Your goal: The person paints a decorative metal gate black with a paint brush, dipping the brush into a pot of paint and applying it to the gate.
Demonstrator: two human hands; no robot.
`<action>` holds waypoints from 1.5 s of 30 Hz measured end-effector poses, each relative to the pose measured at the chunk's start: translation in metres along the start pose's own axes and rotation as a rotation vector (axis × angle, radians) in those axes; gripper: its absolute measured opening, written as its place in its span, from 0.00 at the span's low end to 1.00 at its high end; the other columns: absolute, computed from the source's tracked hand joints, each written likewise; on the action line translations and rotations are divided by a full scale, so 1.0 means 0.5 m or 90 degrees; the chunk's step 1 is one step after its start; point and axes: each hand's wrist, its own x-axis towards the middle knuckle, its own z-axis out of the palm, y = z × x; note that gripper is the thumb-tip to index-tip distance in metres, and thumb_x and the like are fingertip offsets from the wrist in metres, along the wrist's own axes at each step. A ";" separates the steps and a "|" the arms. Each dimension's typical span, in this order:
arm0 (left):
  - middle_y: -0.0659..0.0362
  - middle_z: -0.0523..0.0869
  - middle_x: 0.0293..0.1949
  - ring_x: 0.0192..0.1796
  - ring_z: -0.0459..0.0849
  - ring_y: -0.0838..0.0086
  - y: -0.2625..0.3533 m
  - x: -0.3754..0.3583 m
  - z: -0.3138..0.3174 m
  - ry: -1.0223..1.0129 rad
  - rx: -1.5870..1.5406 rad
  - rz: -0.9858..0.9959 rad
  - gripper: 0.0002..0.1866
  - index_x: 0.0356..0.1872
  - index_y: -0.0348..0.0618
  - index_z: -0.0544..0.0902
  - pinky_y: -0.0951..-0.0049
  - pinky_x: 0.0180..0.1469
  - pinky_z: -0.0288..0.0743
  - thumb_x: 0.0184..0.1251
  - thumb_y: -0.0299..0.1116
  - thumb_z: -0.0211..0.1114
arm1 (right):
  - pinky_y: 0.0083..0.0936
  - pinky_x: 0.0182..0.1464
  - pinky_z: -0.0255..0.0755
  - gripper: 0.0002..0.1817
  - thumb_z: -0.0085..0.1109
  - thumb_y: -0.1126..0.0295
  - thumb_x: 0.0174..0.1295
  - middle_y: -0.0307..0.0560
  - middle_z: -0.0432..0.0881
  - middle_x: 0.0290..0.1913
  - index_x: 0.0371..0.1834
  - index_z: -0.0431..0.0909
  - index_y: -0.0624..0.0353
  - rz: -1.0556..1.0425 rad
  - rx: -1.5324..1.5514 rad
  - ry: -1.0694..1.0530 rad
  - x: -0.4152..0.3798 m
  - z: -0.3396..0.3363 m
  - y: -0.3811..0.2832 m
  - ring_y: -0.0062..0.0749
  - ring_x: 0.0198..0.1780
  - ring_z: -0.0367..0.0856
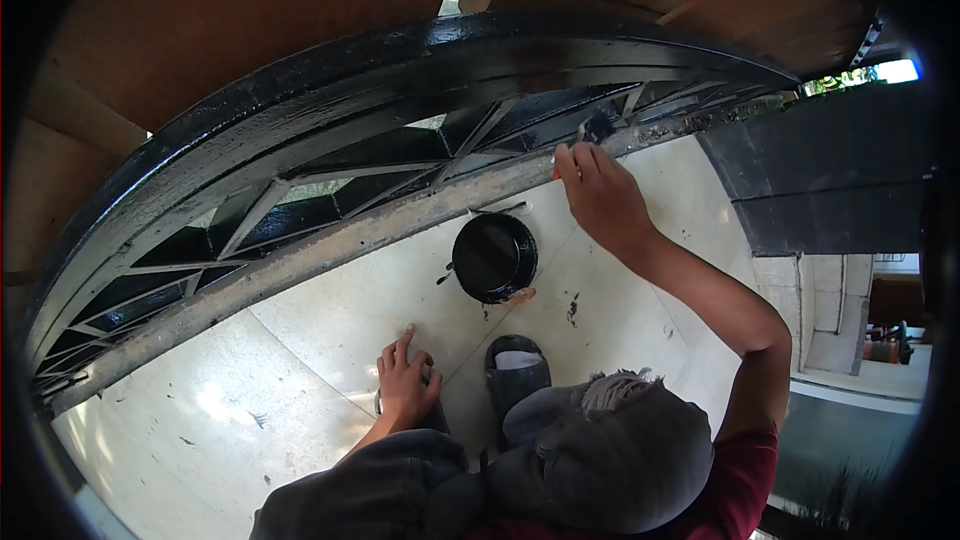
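Left hand: left hand (pixel 405 380) pressed on the pale floor (pixel 300 340), fingers spread.
Paint can: open can (pixel 493 257) of black paint just beyond.
Right hand: right hand (pixel 600 195) grips a paintbrush (pixel 592 132), bristles touching the black metal gate (pixel 400 130).

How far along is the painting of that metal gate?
The gate's thick top frame and most inner bars gleam with wet black paint. In hand: the right hand holds a brush to a bar, the paint can stands open on the floor, and the left hand rests there. Left: the long lower rail looks bare and rusty.
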 end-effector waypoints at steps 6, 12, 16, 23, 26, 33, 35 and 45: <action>0.50 0.68 0.75 0.69 0.66 0.49 0.000 -0.001 -0.001 -0.008 0.008 -0.004 0.11 0.38 0.47 0.85 0.51 0.70 0.61 0.53 0.34 0.69 | 0.23 0.42 0.79 0.16 0.61 0.72 0.64 0.45 0.76 0.41 0.54 0.72 0.64 0.000 -0.012 0.011 0.004 -0.010 0.007 0.32 0.44 0.81; 0.51 0.68 0.75 0.69 0.66 0.49 0.001 0.000 0.000 -0.004 0.013 0.003 0.11 0.38 0.47 0.85 0.52 0.70 0.62 0.53 0.34 0.69 | 0.24 0.44 0.80 0.16 0.61 0.72 0.64 0.45 0.76 0.40 0.53 0.72 0.63 0.003 0.004 0.023 0.007 -0.010 0.011 0.33 0.45 0.81; 0.51 0.69 0.74 0.69 0.67 0.50 0.001 0.003 -0.001 0.000 0.013 -0.001 0.11 0.38 0.47 0.85 0.52 0.69 0.62 0.52 0.34 0.69 | 0.26 0.44 0.80 0.16 0.62 0.73 0.63 0.45 0.76 0.40 0.52 0.72 0.63 0.009 0.021 -0.006 0.000 -0.005 0.009 0.35 0.45 0.81; 0.51 0.69 0.74 0.68 0.67 0.50 0.000 0.003 0.001 0.022 0.022 0.014 0.11 0.37 0.47 0.85 0.52 0.69 0.63 0.51 0.34 0.70 | 0.27 0.39 0.81 0.14 0.59 0.76 0.63 0.46 0.74 0.37 0.51 0.71 0.62 0.033 0.033 0.022 -0.008 0.013 0.002 0.37 0.42 0.81; 0.51 0.69 0.74 0.68 0.68 0.50 -0.001 0.001 0.007 0.020 0.022 0.014 0.11 0.37 0.47 0.85 0.52 0.69 0.63 0.51 0.33 0.70 | 0.27 0.40 0.81 0.14 0.59 0.74 0.64 0.46 0.74 0.38 0.52 0.71 0.62 0.101 0.096 0.043 -0.004 -0.011 0.016 0.38 0.43 0.81; 0.51 0.70 0.74 0.68 0.68 0.50 0.002 -0.001 0.004 0.023 0.031 0.011 0.11 0.37 0.46 0.85 0.52 0.69 0.64 0.51 0.33 0.69 | 0.27 0.41 0.81 0.15 0.60 0.75 0.62 0.48 0.73 0.39 0.51 0.71 0.62 0.099 0.133 0.056 -0.019 0.001 0.000 0.39 0.44 0.80; 0.51 0.70 0.74 0.68 0.68 0.50 0.003 -0.004 0.004 0.020 0.030 0.007 0.11 0.37 0.46 0.85 0.52 0.69 0.64 0.51 0.33 0.69 | 0.28 0.41 0.81 0.16 0.61 0.74 0.61 0.48 0.73 0.39 0.51 0.71 0.62 0.137 0.103 0.042 -0.018 0.013 0.016 0.39 0.44 0.80; 0.51 0.71 0.73 0.68 0.68 0.49 0.005 0.001 0.002 0.016 0.026 0.000 0.10 0.37 0.46 0.85 0.51 0.69 0.64 0.51 0.32 0.69 | 0.28 0.40 0.83 0.17 0.59 0.80 0.60 0.48 0.73 0.40 0.52 0.71 0.63 -0.038 0.126 0.064 -0.034 0.061 0.005 0.39 0.44 0.81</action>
